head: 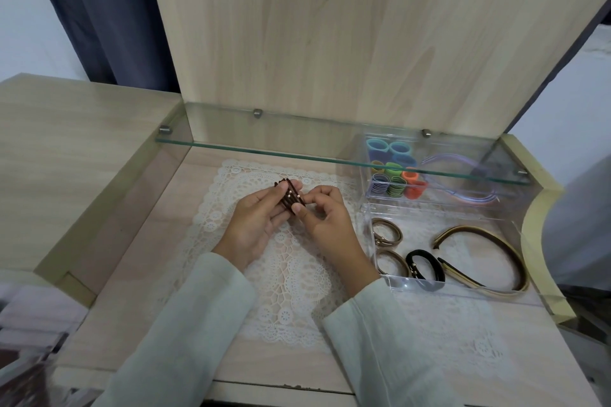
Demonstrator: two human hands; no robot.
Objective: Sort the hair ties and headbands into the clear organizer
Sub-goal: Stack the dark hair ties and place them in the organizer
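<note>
- Dark brown elastic hair ties (288, 197): I am gripping the bundle in left hand (258, 221), right hand (325, 213) pinching one end.
- I am judging next: carrying them rightward into clear plastic organizer (463, 291).

Single head-worn wide-angle view: faces forward and steeply downward, close above the pale wood-grain desk recess (148, 258) and white lace mat (291, 277).
</note>
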